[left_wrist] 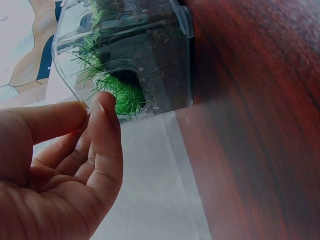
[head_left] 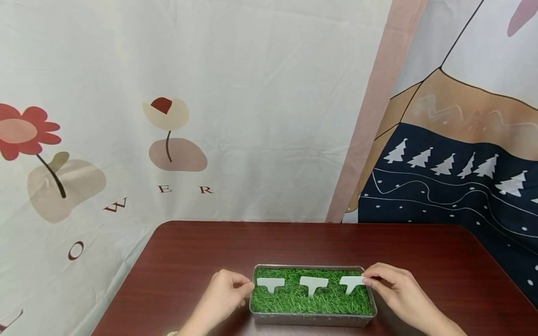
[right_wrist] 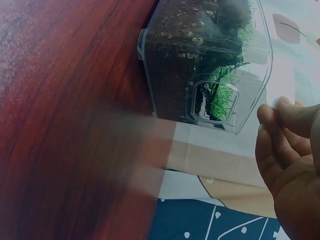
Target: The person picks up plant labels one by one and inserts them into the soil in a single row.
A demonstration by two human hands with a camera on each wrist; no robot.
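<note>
In the head view a clear rectangular plastic box [head_left: 313, 320] with dark contents and green grass [head_left: 290, 304] on top stands on the table. Three white T-shaped plant labels stand upright in a row: a left label [head_left: 271, 282], a middle label [head_left: 313, 282] and a right label [head_left: 350, 281]. My left hand [head_left: 227, 291] pinches the box's left rim between thumb and forefinger, as the left wrist view of this hand [left_wrist: 75, 165] also shows. At the other end, my right hand [head_left: 397, 289] pinches the right label's outer end. The label's stem foot is hidden in the grass.
The dark red-brown table [head_left: 201, 247] extends around the box. Behind it hangs a pale curtain [head_left: 260, 116] with flower prints, and at the right a navy cloth [head_left: 441, 191] with white trees.
</note>
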